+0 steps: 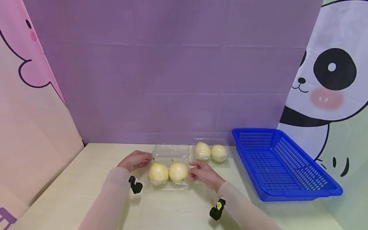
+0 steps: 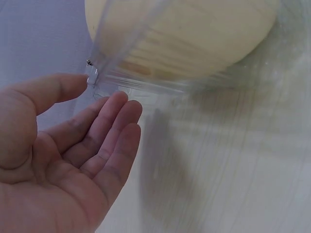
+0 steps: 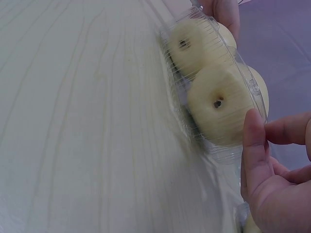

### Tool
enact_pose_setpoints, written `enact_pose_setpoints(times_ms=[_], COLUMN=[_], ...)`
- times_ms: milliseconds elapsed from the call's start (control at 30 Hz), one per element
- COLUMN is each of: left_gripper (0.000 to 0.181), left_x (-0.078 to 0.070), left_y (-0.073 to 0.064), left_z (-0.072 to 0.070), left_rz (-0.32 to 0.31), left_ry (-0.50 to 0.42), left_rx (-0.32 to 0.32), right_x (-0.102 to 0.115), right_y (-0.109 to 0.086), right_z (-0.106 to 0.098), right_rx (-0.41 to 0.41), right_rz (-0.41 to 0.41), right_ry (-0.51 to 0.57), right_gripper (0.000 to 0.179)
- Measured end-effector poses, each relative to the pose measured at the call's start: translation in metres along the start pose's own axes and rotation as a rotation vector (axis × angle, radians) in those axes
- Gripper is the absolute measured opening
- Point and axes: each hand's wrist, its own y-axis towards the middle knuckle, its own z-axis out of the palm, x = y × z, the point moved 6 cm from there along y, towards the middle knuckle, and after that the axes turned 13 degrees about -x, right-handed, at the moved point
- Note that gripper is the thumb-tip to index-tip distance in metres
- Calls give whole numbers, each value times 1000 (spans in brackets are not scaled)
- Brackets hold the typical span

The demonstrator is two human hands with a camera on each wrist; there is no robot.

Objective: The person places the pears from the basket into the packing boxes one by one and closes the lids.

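Note:
An uncovered clear plastic container holds two pale yellow pears, a left pear and a right pear, their stems upward. Its clear lid stands folded back behind them. At the container's left rear corner, my left hand pinches the rim; in the left wrist view the thumb is on the corner and the fingertips are just below. My right hand grips the right side, and the right wrist view shows its thumb and a finger meeting at the rim.
Behind my right hand stands another clear container with two pears in it. A blue perforated basket sits at the right side of the pale wooden table. A purple backdrop rises along the table's back edge.

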Motion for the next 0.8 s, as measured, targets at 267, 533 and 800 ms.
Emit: enact_pose_setpoints(times_ms=[267,533,800], left_gripper=[44,45,43], left_x=[0,-2,0], left_y=[2,0,2], left_z=[1,1,2], left_rz=[-1,46,53], left_ry=[-10,-15,-2], left_rx=[6,19,-3], right_x=[1,0,-3], right_y=[0,0,4], right_z=[0,0,0], right_rx=[-2,3,10], right_rz=[0,0,7], right_ry=[0,2,1], right_gripper=[42,41,43])
